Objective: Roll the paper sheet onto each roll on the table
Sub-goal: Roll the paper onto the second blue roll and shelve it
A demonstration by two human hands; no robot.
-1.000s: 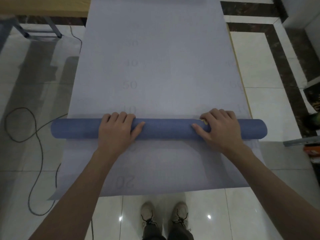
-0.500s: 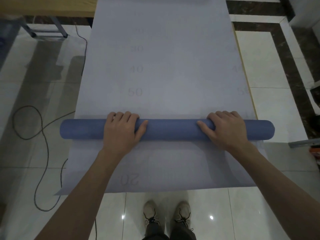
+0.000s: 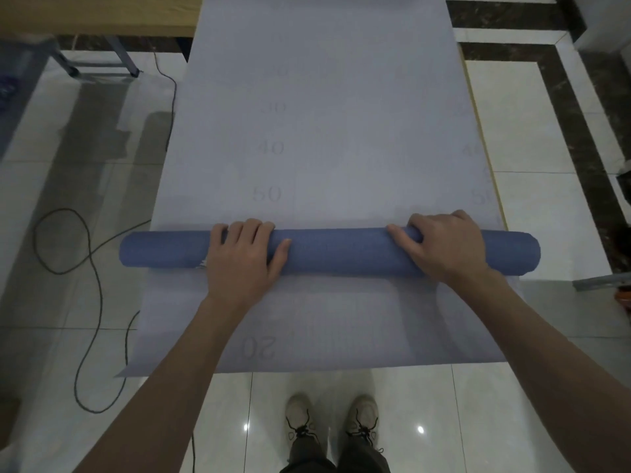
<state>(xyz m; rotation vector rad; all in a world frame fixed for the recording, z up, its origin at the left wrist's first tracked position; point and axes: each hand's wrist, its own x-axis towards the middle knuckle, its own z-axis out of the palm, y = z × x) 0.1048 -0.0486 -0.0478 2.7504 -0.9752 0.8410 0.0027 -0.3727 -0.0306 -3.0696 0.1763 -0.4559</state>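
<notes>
Blue cylindrical roll (image 3: 341,252) lay crosswise on the pale grey-lavender paper sheet (image 3: 324,131). Both roll ends stuck out past the sheet's side edges. The sheet ran away from the person over a long surface, with a thin wooden edge (image 3: 479,124) showing along its right side. Faint numerals 30, 40 and 50 were printed on the far stretch. An upside-down 20 sat on the near stretch, between the roll and the sheet's near edge.

Left hand (image 3: 244,257) was on the roll, left of centre. Its four fingers were pressed together and curled over the top to the far side, thumb stretched rightward along the near face. Right hand (image 3: 444,247) was near the roll's right end, fingers together and curled over the top, thumb pointing left along the roll. Both palms were down on the roll, forearms bare. There was a small white bit at the roll just left of the left hand; couldn't tell what it was.

Around it: glossy white tiled floor (image 3: 532,216), with a black cable (image 3: 92,285) looped on it left of the sheet. Beige lace-up shoes (image 3: 299,418) stood below the sheet's near edge. A wooden tabletop (image 3: 95,11) on grey metal legs (image 3: 102,64) was at top left.
</notes>
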